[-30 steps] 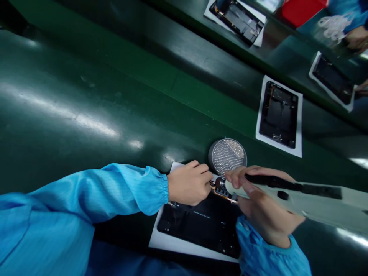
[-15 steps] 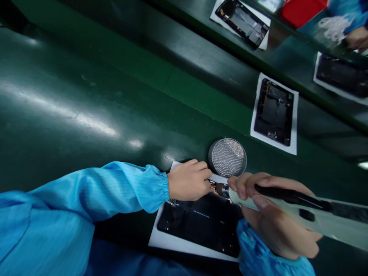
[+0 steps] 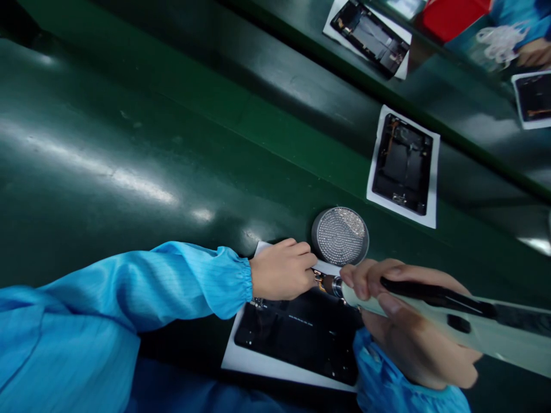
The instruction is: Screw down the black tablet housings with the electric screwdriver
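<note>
My right hand (image 3: 408, 310) is wrapped round a pale green electric screwdriver (image 3: 486, 327) with a black lever. Its brown and metal tip points left and meets the upper edge of a black tablet-like device (image 3: 297, 338). The device lies on a white sheet (image 3: 258, 361) at the bottom centre. Over the device's upper left part rests my left hand (image 3: 284, 269), fingers curled at the edge beside the tip; whether they pinch anything is hidden. Just above both hands sits a round dish (image 3: 341, 235) with a dimpled surface and small shiny pieces at its upper right.
Beyond the dish, an opened device (image 3: 402, 163) lies on a white sheet. Another opened device (image 3: 370, 37) is at the top, and a third (image 3: 534, 97) at the right edge. A red bin (image 3: 454, 17) and another person's hand (image 3: 534, 54) are at the top right.
The opened devices beyond the dish have shifted: the middle one slightly left, the top one slightly right. The far-right one seen earlier is replaced by one nearer the edge. Both my hands stay in place.
</note>
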A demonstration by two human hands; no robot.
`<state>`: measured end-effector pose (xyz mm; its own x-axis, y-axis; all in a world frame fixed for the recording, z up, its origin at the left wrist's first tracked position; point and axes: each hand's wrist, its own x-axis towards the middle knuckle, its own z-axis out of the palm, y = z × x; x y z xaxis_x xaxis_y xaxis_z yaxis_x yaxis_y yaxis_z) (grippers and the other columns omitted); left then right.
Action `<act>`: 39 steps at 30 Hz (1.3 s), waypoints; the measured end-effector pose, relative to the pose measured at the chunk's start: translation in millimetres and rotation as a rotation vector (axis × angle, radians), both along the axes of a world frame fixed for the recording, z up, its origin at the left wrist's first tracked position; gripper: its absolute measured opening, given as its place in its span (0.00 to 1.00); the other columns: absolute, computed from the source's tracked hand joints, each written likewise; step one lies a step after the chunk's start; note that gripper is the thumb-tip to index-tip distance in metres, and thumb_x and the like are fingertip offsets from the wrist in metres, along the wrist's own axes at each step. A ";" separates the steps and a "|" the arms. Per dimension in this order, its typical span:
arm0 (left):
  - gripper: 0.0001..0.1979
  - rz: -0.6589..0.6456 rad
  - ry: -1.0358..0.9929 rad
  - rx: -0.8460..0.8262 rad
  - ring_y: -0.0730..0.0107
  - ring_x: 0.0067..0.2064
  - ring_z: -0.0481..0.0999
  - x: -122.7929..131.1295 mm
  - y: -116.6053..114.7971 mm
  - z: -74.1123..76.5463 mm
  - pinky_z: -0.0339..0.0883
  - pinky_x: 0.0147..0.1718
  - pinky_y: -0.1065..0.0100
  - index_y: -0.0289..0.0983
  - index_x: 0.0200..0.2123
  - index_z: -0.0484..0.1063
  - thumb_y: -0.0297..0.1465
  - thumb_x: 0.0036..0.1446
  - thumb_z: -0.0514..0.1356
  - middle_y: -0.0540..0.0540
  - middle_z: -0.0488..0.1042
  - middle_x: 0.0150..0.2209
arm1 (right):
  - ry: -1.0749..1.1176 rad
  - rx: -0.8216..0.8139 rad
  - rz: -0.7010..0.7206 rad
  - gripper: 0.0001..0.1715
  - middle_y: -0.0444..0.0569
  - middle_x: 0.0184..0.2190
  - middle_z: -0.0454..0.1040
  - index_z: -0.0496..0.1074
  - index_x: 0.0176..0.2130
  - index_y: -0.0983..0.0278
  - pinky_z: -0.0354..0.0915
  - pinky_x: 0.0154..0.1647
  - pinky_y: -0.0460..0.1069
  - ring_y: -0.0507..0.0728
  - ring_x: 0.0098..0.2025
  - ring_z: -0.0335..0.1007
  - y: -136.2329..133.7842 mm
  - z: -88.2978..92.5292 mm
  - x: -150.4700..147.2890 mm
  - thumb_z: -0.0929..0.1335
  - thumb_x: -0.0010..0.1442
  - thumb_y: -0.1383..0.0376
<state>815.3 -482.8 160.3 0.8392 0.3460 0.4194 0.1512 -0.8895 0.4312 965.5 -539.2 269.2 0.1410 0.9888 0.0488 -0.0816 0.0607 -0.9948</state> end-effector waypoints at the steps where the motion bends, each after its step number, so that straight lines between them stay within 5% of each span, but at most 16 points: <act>1: 0.14 -0.006 0.007 0.001 0.61 0.39 0.68 -0.2 0.0 0.0 0.54 0.33 0.61 0.35 0.27 0.75 0.34 0.65 0.62 0.44 0.73 0.33 | -0.002 0.004 -0.007 0.13 0.45 0.26 0.70 0.78 0.41 0.59 0.72 0.36 0.55 0.53 0.29 0.68 -0.1 0.1 0.2 0.72 0.56 0.73; 19: 0.13 -0.016 0.012 0.025 0.60 0.39 0.68 1.4 -1.7 2.0 0.54 0.34 0.60 0.35 0.26 0.74 0.30 0.65 0.60 0.43 0.73 0.34 | -0.178 0.062 -0.056 0.13 0.45 0.28 0.73 0.76 0.43 0.61 0.73 0.35 0.56 0.56 0.30 0.71 -1.5 -18.0 8.1 0.70 0.59 0.74; 39: 0.06 -0.086 0.181 0.012 0.59 0.41 0.67 -1.6 3.1 9.7 0.57 0.34 0.59 0.33 0.33 0.74 0.26 0.63 0.59 0.41 0.72 0.36 | -0.068 0.121 -0.052 0.12 0.44 0.26 0.72 0.76 0.40 0.59 0.71 0.33 0.56 0.55 0.29 0.70 -3.2 -36.5 4.3 0.71 0.57 0.73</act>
<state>813.7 -479.7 170.1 0.9275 0.2657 0.2630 0.1485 -0.9075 0.3930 969.8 -542.4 232.8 0.1838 0.9667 0.1782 -0.0077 0.1827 -0.9831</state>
